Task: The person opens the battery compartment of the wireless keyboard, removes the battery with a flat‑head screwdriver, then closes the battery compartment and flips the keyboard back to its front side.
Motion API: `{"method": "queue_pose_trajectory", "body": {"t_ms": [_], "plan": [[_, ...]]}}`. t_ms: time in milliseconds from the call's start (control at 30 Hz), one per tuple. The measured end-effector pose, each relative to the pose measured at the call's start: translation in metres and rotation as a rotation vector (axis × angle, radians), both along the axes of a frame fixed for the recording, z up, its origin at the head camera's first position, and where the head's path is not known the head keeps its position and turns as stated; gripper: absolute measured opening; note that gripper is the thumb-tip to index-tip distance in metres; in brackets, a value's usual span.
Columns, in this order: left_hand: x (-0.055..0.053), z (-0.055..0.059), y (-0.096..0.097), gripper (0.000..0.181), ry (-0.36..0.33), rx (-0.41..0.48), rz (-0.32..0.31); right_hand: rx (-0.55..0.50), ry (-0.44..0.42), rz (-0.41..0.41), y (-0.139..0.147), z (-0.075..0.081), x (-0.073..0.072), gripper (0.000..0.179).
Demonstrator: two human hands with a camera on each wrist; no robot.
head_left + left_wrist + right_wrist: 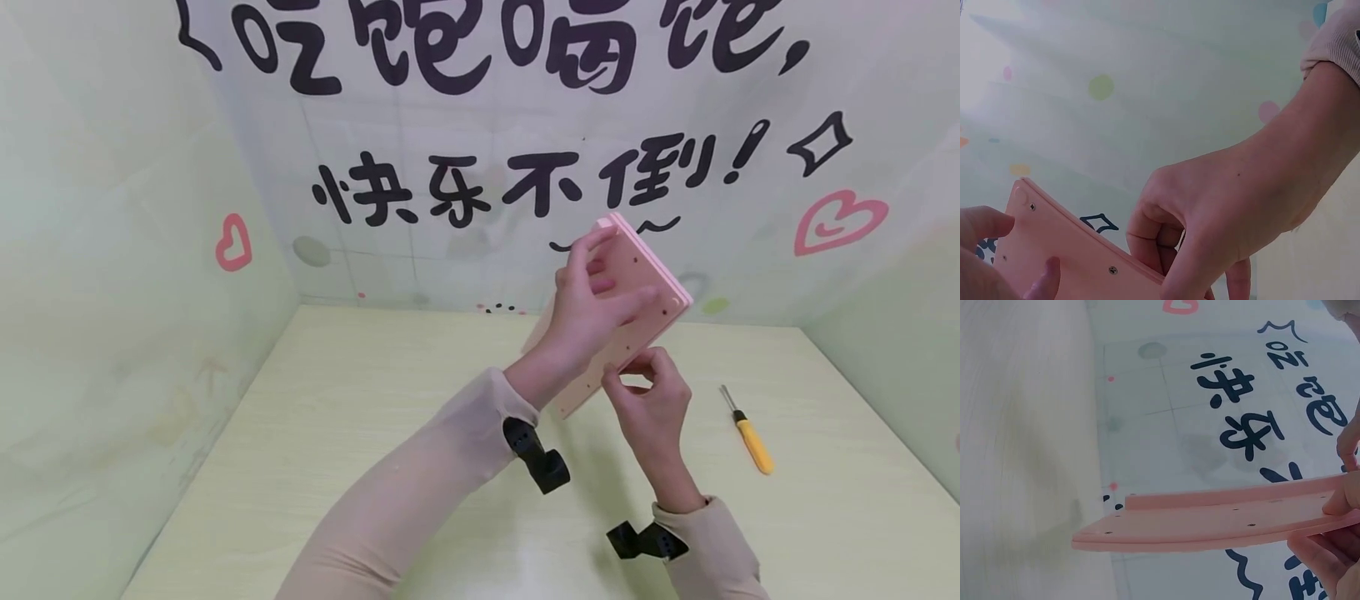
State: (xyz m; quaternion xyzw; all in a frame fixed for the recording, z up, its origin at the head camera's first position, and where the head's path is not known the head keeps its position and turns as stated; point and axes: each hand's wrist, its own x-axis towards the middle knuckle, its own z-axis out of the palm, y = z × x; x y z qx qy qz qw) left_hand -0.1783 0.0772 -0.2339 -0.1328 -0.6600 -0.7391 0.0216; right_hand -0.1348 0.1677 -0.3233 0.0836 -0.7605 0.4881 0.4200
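Observation:
A long, flat pink case (626, 292), with small screws and holes along its face, is held up at a tilt above the table. My left hand (588, 308) grips it near the upper end, fingers bent over the far edge and thumb lying across the face. The thumb and index finger of my right hand (651, 392) pinch the near long edge. In the left wrist view, a Phillips screw (1113, 270) shows on the face. Seen from the right wrist, the case (1210, 534) has a raised strip along one side. Its other face is hidden.
A screwdriver (752, 442) with a yellow handle lies on the pale table (315, 442), right of my right hand. Behind the table stands a printed backdrop (450, 258) with black lettering, and side walls enclose the left and right.

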Motion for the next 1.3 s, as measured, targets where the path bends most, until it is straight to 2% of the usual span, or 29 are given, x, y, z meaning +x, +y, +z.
{"method": "queue_pose_trajectory", "body": {"t_ms": [167,300,467,567,900,1100,1300], "plan": [[-0.005,-0.006,0.000,0.064,-0.018,0.039,-0.034,-0.015,-0.020,-0.004,-0.001,0.001,-0.001,0.012],[-0.012,-0.016,-0.001,0.060,-0.041,0.070,-0.057,-0.053,-0.035,0.010,0.000,0.001,-0.002,0.012],[-0.020,-0.030,-0.006,0.053,-0.085,0.046,-0.061,-0.134,-0.043,0.067,0.014,-0.015,-0.016,0.014],[-0.023,-0.039,-0.009,0.049,-0.121,0.011,-0.050,-0.191,-0.051,0.109,0.020,-0.019,-0.020,0.015],[-0.028,-0.070,-0.020,0.045,-0.182,-0.123,0.008,-0.344,-0.049,0.190,0.017,0.000,-0.011,0.013],[-0.034,-0.092,-0.031,0.048,-0.202,-0.164,0.040,-0.449,-0.041,0.236,0.022,-0.006,-0.019,0.016],[-0.034,-0.110,-0.041,0.048,-0.237,-0.183,0.102,-0.526,-0.041,0.254,0.025,-0.008,-0.022,0.017]]}}
